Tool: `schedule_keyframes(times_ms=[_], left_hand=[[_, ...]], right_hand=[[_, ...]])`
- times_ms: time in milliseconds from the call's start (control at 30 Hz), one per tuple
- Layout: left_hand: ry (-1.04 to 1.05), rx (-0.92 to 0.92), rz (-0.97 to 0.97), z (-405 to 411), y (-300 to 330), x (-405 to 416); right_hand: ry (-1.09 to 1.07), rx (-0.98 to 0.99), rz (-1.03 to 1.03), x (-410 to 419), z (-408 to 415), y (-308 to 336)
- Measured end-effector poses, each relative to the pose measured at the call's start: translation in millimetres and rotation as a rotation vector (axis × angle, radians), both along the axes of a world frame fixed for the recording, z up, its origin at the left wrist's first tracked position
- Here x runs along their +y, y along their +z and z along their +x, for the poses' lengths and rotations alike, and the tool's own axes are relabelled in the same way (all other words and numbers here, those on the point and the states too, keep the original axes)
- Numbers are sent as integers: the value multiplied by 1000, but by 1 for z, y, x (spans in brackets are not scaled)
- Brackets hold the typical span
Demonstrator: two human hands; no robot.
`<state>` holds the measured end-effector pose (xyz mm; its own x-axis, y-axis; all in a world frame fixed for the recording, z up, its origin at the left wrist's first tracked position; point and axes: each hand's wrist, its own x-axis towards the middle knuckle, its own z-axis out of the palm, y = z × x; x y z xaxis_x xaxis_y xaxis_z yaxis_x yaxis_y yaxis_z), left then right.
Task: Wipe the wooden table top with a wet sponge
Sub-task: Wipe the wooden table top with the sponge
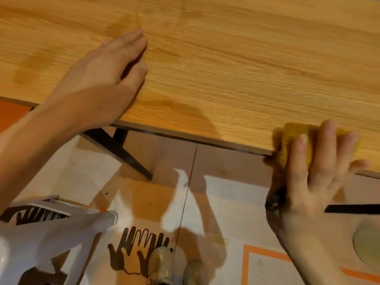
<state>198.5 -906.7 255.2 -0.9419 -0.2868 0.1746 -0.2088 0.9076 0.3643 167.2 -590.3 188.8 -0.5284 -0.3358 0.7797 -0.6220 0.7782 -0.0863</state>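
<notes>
Table top (pixel 236 64), wood-grained, shows damp patches; patterned floor (pixel 205 202) lies below.

No readable words, labels, brand names or numbers appear anywhere. The only markings are dark hand-shaped outlines (pixel 139 251) printed on the floor covering (pixel 216 202) below the table.
</notes>
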Motion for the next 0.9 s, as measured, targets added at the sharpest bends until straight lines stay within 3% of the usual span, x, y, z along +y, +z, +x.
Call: schedule_keyframes(times_ms=[100,200,333,500,733,800,900], left_hand=[[-9,21,-48,1,0,2],[21,46,-21,-1,2,3],[61,177,-3,8,11,-3],[218,193,-60,47,12,-55],[288,176,-29,58,-6,-73],[294,175,-31,58,-6,-74],[320,144,-5,57,-8,-75]], right_hand=[[-39,-73,-33,-44,18,0],[102,-1,69,-101,35,0],[186,69,241,-80,21,10],[113,-114,221,-36,21,23],[338,-191,303,-143,46,45],[421,-230,388,-117,35,49],[326,-325,429,-58,26,60]])
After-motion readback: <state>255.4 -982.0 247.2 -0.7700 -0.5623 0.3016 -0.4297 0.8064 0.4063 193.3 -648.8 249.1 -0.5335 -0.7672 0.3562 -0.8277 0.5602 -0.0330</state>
